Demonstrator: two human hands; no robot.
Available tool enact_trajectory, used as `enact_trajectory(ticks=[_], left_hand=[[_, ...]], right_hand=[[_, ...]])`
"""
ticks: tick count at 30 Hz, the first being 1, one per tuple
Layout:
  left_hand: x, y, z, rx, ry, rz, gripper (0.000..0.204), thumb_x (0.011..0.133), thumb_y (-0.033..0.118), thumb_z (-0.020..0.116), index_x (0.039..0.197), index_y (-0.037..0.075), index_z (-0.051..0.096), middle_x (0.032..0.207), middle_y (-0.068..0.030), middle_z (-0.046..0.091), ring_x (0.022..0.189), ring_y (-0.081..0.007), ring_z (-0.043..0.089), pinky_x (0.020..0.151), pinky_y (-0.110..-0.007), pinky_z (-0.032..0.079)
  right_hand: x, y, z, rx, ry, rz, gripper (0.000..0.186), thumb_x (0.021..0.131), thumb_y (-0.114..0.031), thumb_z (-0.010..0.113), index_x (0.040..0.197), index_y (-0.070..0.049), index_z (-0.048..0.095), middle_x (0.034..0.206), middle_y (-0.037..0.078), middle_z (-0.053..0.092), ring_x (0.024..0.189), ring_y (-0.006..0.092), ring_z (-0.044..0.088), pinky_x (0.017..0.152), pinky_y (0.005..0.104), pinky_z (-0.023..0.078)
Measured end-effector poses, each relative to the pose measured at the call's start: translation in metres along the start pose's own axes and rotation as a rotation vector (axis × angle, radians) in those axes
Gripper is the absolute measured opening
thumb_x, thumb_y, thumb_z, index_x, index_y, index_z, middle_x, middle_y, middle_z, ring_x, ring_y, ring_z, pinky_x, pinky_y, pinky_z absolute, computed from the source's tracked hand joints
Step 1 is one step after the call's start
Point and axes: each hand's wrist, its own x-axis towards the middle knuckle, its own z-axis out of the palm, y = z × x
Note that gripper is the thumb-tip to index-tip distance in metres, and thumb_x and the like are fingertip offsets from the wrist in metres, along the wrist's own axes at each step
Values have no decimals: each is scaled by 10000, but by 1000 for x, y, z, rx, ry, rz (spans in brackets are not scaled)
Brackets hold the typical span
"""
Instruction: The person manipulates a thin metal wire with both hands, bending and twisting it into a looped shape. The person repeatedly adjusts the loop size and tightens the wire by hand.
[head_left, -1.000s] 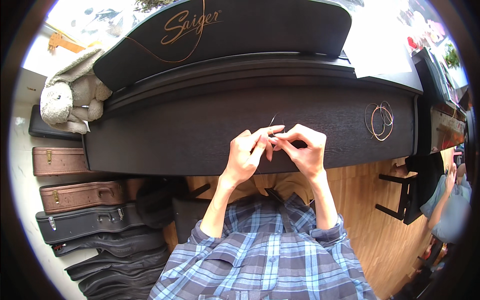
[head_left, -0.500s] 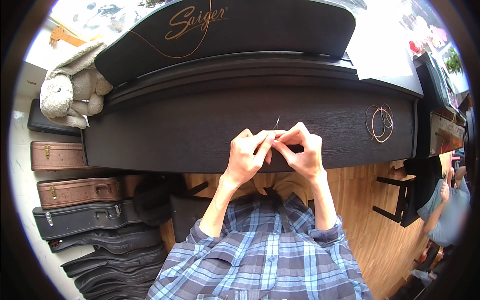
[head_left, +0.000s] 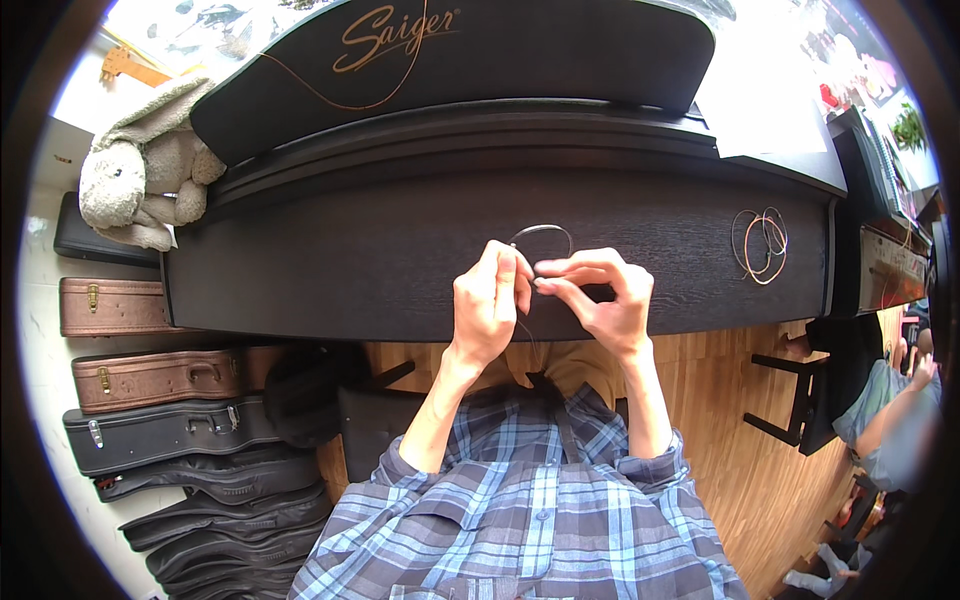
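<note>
A thin, dark guitar string (head_left: 541, 227) arches up between my two hands, over the black lid of the piano. My left hand (head_left: 486, 308) pinches it between thumb and fingers, and a fine tail of it hangs below that hand. Close beside it, my right hand (head_left: 612, 302) has thumb and forefinger brought together at the other side of the loop. The fingers cover where the string's ends lie. To the right, a loose coil of copper-coloured and dark strings (head_left: 765, 247) rests on the lid.
A black music stand board (head_left: 560, 60) rises behind the lid (head_left: 350, 260), with a copper-coloured string draped over it. A plush rabbit (head_left: 130, 185) sits at the left end. Several instrument cases (head_left: 150, 380) line the left floor. At the far right is another person (head_left: 890, 420).
My hands have moved slightly apart from touching fingertips. The string now bows up in a wider loop between them, and a tail shows below my left hand.
</note>
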Motion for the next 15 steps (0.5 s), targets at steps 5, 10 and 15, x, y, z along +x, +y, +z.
enact_trajectory(ticks=[5, 10, 15], left_hand=[[6, -4, -3, 256, -154, 241, 327, 1082, 200, 428, 800, 92, 553, 553, -28, 553, 518, -242, 494, 646, -354, 453], [8, -4, -5, 398, -262, 356, 307, 1073, 211, 438, 815, 114, 574, 559, -13, 568, 525, -251, 471, 714, -348, 423], [8, -4, -7, 297, -269, 322, 307, 1076, 225, 442, 832, 110, 589, 553, -8, 566, 508, -242, 452, 714, -340, 412]], right_hand=[[1, -6, -4, -219, 168, -56, 247, 729, -6, 866, 944, -81, 771, 1049, 83, 715, 681, 112, 699, 617, 234, 571], [6, -3, -1, -224, 68, -101, 230, 728, 6, 847, 938, -70, 792, 916, 61, 734, 774, 176, 708, 677, 279, 571], [5, -2, 0, -122, 5, 27, 203, 759, -3, 838, 945, -58, 780, 866, 53, 725, 751, 150, 688, 629, 251, 538]])
